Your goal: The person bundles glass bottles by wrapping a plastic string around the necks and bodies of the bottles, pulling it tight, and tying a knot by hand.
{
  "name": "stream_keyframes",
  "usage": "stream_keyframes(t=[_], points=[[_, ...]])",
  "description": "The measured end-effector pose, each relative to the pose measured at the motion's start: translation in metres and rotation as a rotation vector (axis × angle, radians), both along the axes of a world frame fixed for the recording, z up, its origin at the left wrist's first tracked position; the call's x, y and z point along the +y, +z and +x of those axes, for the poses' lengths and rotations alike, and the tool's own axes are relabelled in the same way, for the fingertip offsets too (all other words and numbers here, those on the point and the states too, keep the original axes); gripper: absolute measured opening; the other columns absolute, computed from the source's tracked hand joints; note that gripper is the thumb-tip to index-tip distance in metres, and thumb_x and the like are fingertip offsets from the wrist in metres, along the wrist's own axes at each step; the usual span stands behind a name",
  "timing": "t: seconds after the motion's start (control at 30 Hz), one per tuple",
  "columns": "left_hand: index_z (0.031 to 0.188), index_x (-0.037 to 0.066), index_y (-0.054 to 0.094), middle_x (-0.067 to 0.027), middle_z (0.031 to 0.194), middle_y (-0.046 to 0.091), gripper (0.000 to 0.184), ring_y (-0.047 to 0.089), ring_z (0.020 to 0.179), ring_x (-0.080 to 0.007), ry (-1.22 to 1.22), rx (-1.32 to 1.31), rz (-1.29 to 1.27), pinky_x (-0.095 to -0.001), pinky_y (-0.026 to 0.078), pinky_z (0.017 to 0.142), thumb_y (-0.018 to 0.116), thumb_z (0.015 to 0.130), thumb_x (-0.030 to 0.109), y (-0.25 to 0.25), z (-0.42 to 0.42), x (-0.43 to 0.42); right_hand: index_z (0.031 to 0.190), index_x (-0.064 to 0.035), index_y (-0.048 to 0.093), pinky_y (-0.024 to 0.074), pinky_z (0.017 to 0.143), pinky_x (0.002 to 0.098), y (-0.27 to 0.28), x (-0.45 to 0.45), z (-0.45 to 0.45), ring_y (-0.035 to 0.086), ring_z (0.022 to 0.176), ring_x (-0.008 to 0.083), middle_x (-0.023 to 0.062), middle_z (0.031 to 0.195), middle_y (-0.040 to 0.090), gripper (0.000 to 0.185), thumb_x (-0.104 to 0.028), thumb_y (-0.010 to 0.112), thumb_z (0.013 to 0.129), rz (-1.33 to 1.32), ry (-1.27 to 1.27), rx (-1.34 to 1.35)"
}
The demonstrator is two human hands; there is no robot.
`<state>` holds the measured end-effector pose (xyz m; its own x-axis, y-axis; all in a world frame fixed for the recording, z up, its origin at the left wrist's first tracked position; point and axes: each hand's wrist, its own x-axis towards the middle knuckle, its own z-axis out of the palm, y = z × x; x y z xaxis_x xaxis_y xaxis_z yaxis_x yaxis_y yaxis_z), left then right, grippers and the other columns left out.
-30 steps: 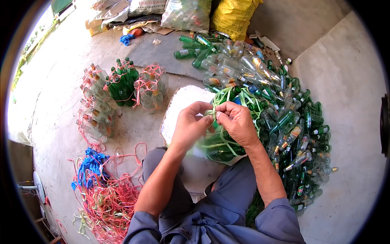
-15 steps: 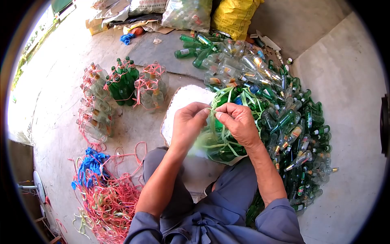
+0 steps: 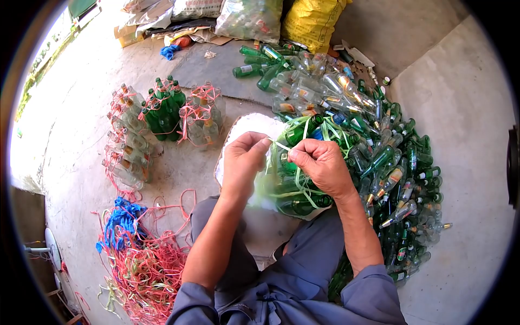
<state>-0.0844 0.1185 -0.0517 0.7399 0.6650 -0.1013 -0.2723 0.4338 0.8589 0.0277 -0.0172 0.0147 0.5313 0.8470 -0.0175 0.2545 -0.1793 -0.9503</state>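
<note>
My left hand [image 3: 245, 161] pinches one part of a pale green plastic strap [image 3: 280, 145]. My right hand [image 3: 319, 165] pinches the same strap a short way off, and the piece between them is pulled taut. Loose strap ends hang blurred below my left hand. Beneath and beyond my hands lie green bottles [image 3: 303, 203], with more green strap looped around them. They rest on a white pad [image 3: 230, 157] in front of my knees. My fingers cover the ends of the strap that I hold.
Bottle bundles [image 3: 162, 111] tied with pink strap stand on the left. A tangle of pink strap [image 3: 146, 271] with blue strips [image 3: 123, 222] lies nearer. Loose bottles [image 3: 390, 173] are heaped along the right, and a yellow sack [image 3: 313, 24] stands at the back.
My hands were close together at a knot-like spot in the strap. They have moved apart, the left hand slightly leftward, and a length of strap now stretches between them.
</note>
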Motion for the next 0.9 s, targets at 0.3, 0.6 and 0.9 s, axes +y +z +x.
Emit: stream_keyframes(t=[0.3,0.6,0.9], points=[[0.088,0.002,0.061,0.0012,0.067,0.054,0.013,0.044,0.052,-0.0062,-0.026,-0.023,-0.062,-0.0221,0.033,0.047,0.069,0.092,0.012,-0.004,-0.002,0.003,0.081,0.0015,0.068,0.0425,0.062,0.0215,0.014,-0.013,-0.004,0.05,0.069,0.0021,-0.0054,0.073,0.061,0.02,-0.012,0.064,0.095,-0.071,0.004,0.11],[0.101,0.003,0.06,-0.0004,0.078,0.061,0.017,0.054,0.062,-0.0062,0.252,0.074,0.149,-0.0206,0.041,0.055,0.07,0.091,0.011,0.0,-0.002,-0.007,0.082,0.0015,0.066,0.0433,0.064,0.0224,0.02,-0.02,-0.016,0.049,0.072,0.0026,-0.0057,0.074,0.058,0.019,-0.011,0.063,0.096,-0.074,0.011,0.033],[0.094,-0.002,0.066,-0.0033,0.084,0.067,0.017,0.059,0.075,-0.0068,0.082,0.111,0.369,-0.0227,0.047,0.069,0.07,0.092,0.014,-0.007,-0.027,-0.027,0.087,0.0,0.069,0.0356,0.054,0.02,0.006,-0.017,-0.026,0.044,0.061,0.0018,-0.0063,0.066,0.054,0.017,-0.013,0.066,0.097,0.007,-0.015,-0.013]])
